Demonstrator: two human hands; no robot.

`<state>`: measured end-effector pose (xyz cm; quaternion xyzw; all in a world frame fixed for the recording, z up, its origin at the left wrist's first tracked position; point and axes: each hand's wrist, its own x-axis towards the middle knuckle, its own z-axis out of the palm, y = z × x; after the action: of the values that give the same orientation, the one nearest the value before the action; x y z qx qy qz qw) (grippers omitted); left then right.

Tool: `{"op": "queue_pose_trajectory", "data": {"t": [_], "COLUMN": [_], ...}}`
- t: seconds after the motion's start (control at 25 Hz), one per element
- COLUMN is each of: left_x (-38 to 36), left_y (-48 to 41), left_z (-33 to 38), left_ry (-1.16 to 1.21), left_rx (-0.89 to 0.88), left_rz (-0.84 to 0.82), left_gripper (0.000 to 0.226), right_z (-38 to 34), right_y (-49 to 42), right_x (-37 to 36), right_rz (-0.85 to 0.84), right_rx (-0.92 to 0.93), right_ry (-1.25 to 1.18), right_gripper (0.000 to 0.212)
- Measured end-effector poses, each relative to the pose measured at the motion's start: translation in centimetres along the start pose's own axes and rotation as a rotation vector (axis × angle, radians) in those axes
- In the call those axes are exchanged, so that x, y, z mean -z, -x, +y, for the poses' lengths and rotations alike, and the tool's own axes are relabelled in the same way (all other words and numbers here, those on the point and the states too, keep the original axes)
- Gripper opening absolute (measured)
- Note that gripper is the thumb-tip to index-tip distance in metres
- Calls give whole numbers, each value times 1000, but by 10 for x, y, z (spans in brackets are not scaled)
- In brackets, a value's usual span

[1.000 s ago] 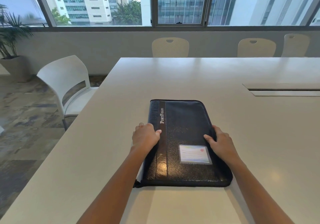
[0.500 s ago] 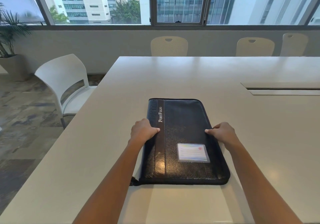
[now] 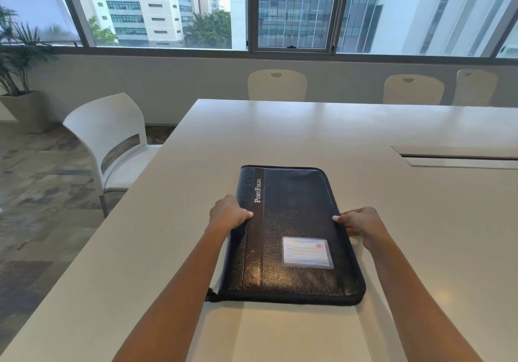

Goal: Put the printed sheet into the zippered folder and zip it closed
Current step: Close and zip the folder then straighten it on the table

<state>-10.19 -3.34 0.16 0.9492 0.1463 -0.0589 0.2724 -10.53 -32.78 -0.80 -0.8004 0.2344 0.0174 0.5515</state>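
Hands grip the closed folder (image 3: 291,233): your left hand (image 3: 228,213) clamps its spine, your right hand (image 3: 361,223) its zipper edge, steadying it on the tabletop (image 3: 420,221).

White table (image 3: 308,137), wide and glossy. One thing flat on it: a closed black folder (image 3: 291,221), near the front edge. A cable slot (image 3: 459,157) sits far right.

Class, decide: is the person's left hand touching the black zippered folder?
Touching. The head view shows the left hand gripping the zippered folder at its left edge, thumb on the cover.
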Motion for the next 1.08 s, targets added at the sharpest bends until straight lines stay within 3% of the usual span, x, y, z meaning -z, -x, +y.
{"op": "queue_pose_trajectory", "data": {"t": [0.28, 0.56, 1.08], "left_x": [24, 64, 118], "left_y": [-15, -33, -63], "left_z": [-28, -64, -148], "left_ry": [-2, 5, 14], "left_rx": [42, 65, 154], "left_rz": [7, 61, 83], "left_gripper": [43, 43, 48], "right_z": [-14, -40, -78], "right_y": [2, 13, 30], "right_x": [-34, -83, -181], "right_rz": [-60, -117, -191], "right_rx": [-13, 12, 30], "right_ry": [-58, -94, -103], "right_gripper": [27, 22, 32]}}
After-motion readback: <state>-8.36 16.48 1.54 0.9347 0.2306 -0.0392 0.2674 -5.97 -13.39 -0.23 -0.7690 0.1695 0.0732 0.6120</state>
